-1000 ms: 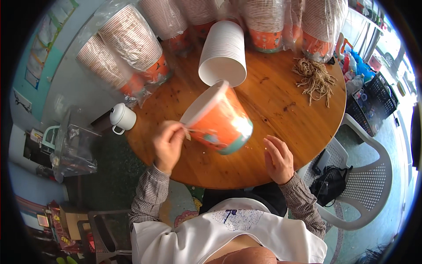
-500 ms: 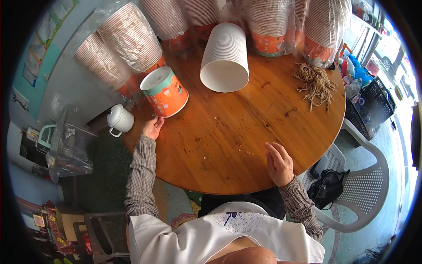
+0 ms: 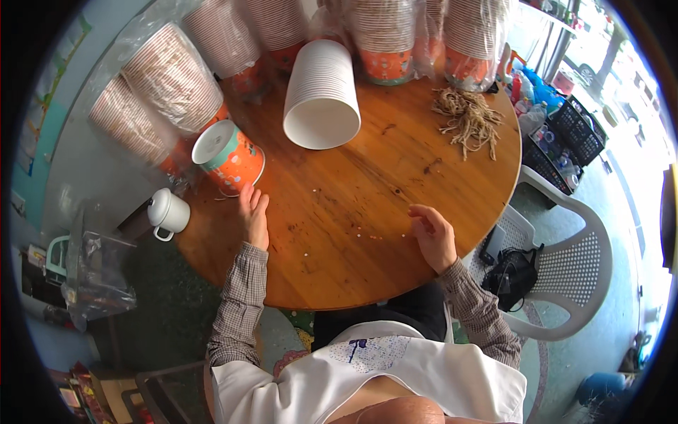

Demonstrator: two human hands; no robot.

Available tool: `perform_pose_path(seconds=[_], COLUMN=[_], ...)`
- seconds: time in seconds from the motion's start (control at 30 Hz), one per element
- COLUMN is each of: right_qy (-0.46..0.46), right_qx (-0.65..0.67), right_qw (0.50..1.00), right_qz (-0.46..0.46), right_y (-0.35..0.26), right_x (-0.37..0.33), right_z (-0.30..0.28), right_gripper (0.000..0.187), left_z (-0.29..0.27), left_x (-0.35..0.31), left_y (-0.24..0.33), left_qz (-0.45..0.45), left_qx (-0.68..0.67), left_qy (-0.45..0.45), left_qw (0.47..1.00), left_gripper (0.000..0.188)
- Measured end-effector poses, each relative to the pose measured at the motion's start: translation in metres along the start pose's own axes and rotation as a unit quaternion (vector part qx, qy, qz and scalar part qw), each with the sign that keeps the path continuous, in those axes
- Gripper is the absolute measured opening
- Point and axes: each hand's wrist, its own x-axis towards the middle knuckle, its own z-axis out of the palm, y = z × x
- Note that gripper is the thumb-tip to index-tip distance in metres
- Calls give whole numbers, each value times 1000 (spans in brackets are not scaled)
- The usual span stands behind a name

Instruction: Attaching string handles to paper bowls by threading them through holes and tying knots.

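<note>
An orange and green paper bucket (image 3: 239, 164) stands upside down on the left of the wooden table (image 3: 339, 233), its pale base upward. My left hand (image 3: 256, 218) is open just in front of it, fingers stretched toward its lower rim; I cannot tell whether the fingertips touch it. My right hand (image 3: 433, 240) hovers at or rests on the near right part of the table, fingers loosely bent and apart, holding nothing. Farther back, a nested stack of white paper buckets (image 3: 321, 92) lies on its side, its open mouth facing me.
Plastic-wrapped bucket stacks (image 3: 173, 78) line the table's far side. Twine (image 3: 470, 120) lies in a tangled bunch at the far right. A white enamel mug (image 3: 169, 212) is at the left edge. To the right are a plastic chair (image 3: 575, 275) with a black bag (image 3: 510, 279) and a black crate (image 3: 575, 131).
My left hand has moved right, away from the bucket's left lower edge, and its fingers have straightened. My right hand's fingers have curled a little. The whole view has shifted.
</note>
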Motion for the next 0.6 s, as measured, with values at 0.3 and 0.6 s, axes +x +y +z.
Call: perform_pose_path(seconds=[0.3,0.6], right_qy=[-24,-3], right_qx=[21,23], right_qw=[996,997], right_qz=[-78,-79], right_y=[7,16], right_x=[141,225], right_z=[8,79], right_gripper=[21,25], left_z=[102,112], left_x=[71,83], left_y=[-27,-37], left_qz=[81,69], left_qx=[14,-12], left_qy=[48,34], left_qw=[995,997], left_gripper=[53,33])
